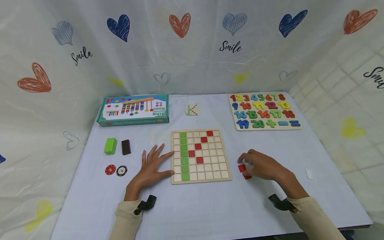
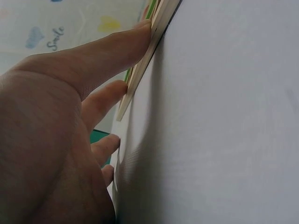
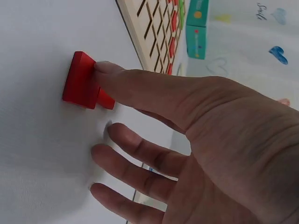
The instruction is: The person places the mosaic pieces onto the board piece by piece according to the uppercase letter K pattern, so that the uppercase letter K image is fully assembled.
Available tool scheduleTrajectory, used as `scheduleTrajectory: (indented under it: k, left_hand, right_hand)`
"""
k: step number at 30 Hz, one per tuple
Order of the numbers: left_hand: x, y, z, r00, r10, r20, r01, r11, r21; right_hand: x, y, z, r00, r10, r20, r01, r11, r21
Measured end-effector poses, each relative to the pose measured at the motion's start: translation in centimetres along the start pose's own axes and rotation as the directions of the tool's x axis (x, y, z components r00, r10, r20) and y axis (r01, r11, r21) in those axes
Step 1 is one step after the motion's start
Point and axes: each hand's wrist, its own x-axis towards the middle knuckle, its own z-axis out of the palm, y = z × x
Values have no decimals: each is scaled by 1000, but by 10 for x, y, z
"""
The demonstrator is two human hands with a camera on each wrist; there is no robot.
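Observation:
A square wooden grid board point(image 1: 227, 179) lies mid-table, with green tiles point(image 1: 184, 147) down one column and several red tiles point(image 1: 199, 160) in a mostly diagonal pattern. Against its left edge, my left hand point(image 1: 152, 165) rests with spread fingers; thumb and index finger touch the rim. To the right of the board, my right hand point(image 1: 262, 165) is over two loose red tiles. Its thumb and index finger pinch the farther tile point(image 3: 106, 99), partly hidden by the thumb. The nearer red tile point(image 3: 80, 83) lies beside the thumb tip; the other fingers are bent loosely.
A small pattern card point(image 1: 192, 110) lies behind the board. The ring game box point(image 1: 133, 110) sits back left, a number puzzle point(image 1: 265, 111) back right. At left are a green block point(image 1: 110, 146), a dark block point(image 1: 126, 147) and two chips point(image 1: 110, 169). A white piece point(image 1: 309, 174) lies far right.

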Motion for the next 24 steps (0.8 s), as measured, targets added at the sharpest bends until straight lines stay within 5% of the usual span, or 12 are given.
scheduleTrajectory:
  k: [24]
  left_hand:
    - [0,-1,1,1000,-9,9,9,1000,0]
  right_hand:
    - [7,-1,3,999,27,40,-30,996,79]
